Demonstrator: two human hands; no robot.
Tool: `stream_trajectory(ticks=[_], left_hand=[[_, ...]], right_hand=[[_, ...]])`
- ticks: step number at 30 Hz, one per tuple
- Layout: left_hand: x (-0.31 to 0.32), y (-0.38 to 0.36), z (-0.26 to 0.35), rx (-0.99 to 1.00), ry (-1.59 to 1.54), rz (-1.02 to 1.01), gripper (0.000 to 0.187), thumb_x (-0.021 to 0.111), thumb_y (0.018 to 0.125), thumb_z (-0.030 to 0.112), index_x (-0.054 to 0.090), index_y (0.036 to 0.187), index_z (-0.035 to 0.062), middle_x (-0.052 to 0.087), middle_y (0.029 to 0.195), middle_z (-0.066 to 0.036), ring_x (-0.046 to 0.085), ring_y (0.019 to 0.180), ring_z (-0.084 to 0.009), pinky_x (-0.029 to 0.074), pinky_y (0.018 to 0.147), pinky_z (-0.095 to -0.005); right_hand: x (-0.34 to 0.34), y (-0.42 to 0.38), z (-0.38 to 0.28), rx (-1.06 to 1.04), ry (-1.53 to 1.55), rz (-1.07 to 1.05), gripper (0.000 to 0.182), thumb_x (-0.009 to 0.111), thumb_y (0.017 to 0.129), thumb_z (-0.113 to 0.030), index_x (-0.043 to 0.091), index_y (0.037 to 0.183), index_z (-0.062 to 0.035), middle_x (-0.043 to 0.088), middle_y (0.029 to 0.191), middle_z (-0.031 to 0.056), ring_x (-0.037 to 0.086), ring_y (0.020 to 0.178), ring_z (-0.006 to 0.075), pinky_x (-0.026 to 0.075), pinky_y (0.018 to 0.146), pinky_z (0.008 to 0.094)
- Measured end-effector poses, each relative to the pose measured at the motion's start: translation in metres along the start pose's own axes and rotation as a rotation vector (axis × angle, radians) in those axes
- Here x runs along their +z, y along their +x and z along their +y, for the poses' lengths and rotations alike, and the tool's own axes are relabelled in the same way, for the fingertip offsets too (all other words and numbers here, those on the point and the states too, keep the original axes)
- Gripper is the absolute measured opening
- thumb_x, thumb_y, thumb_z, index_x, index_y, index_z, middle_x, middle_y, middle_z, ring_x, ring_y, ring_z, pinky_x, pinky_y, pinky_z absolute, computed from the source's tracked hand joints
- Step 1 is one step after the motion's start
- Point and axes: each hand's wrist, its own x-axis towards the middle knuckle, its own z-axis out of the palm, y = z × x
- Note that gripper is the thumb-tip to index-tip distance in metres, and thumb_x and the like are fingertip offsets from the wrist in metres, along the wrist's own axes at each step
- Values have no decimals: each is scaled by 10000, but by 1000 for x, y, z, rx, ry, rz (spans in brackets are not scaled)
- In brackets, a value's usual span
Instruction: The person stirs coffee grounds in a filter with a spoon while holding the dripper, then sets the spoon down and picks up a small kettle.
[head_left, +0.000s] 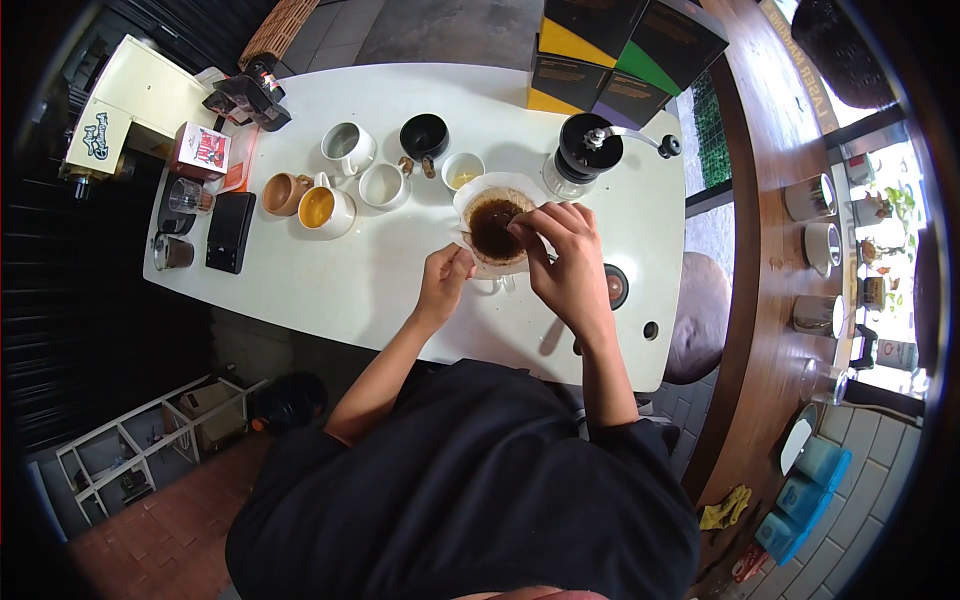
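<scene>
One white conical paper filter [500, 184]: left hand [446, 284] pinches at its edge, right hand [562, 252], narrowed above it, probably stirs; next needs gentle lifting

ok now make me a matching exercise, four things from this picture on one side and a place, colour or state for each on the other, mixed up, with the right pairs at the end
Column one
1. left hand
2. boxes
3. right hand
4. grinder

Column two
A. over the dark contents of the paper filter
B. has a crank sticking out to the right
C. at the near left side of the paper filter
D. black, with yellow and green parts

Right pairs: 1-C, 2-D, 3-A, 4-B
</scene>
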Motion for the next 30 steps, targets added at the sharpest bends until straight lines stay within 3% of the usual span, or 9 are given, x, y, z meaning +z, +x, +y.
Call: stream_trajectory(ticks=[17,30], left_hand=[[2,0,7,68,-14,-29,456,492,1030,443,549,827,38,474,698,36,495,680,-58,499,722,-273],[3,2,9,44,-9,-21,435,487,1039,397,518,782,48,451,675,36,497,662,-66,493,707,-272]], right_hand=[[0,2,-1,8,-7,14,68,666,829,-37,658,896,-49,629,812,79,570,824,271,395,892,391],[1,2,-2,6,-77,2,90,652,816,-4,658,895,-48,628,816,72,565,824,274,392,899,391]])
